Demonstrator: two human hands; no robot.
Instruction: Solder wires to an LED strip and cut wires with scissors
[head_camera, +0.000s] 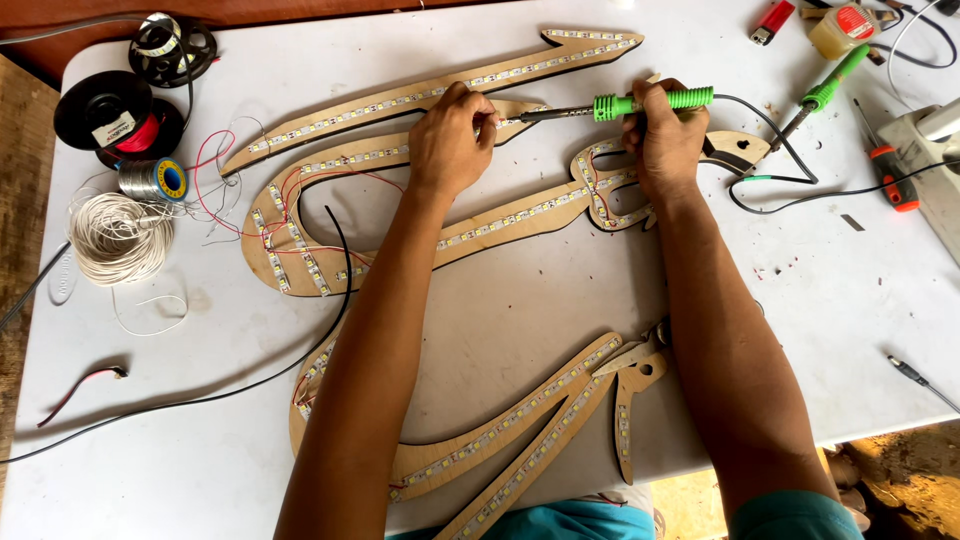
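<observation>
Both hands work at the top of the curved wooden cutout. The right hand is closed around one green soldering iron, tip aimed left at the light strip, while the left hand presses fingertips down, seemingly steadying the joint. A second green iron lies aside. Four spools, including white cord, sit left on the worktop.
</observation>
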